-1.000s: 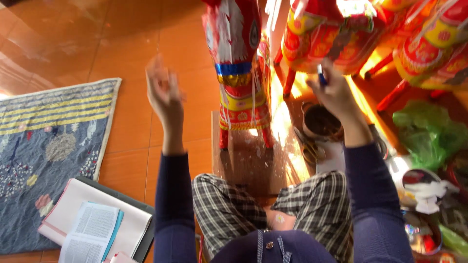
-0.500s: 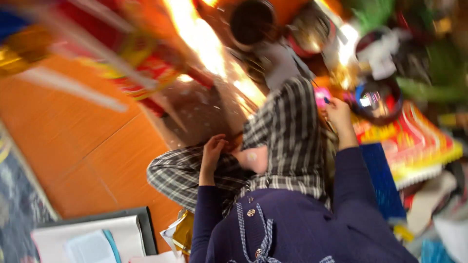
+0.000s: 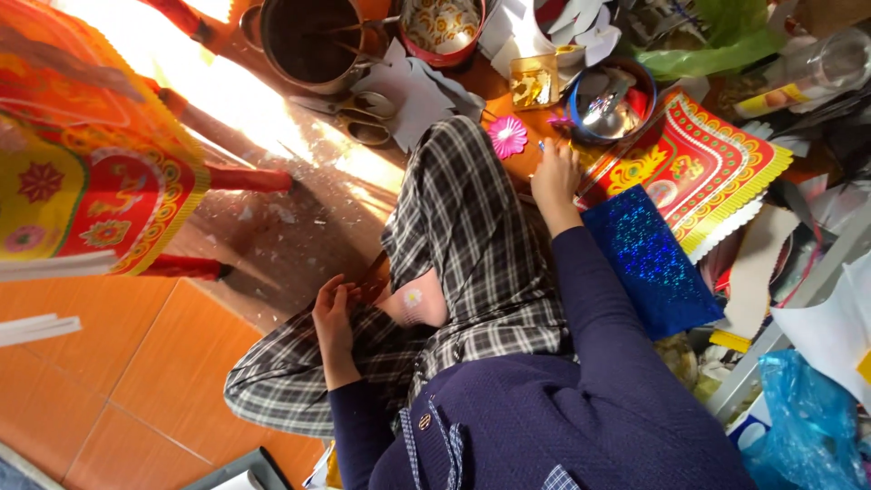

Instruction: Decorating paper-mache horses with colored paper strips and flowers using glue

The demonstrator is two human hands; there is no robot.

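Pink paper flower now beside right hand, fingers curled, left hand lowered, loosely closed on knee.

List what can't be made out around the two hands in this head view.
- Left hand: whatever its curled fingers pinch by the plaid trousers is too small to tell.
- Right hand: its fingertips are turned away, so any held item is hidden.
- Dark pot: cut off by the top edge, contents in shadow.

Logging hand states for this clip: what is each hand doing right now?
Left hand: fingers curled, resting on the plaid trouser leg; any grip cannot be told.
Right hand: down by the pink paper flower; whether it holds anything cannot be told.
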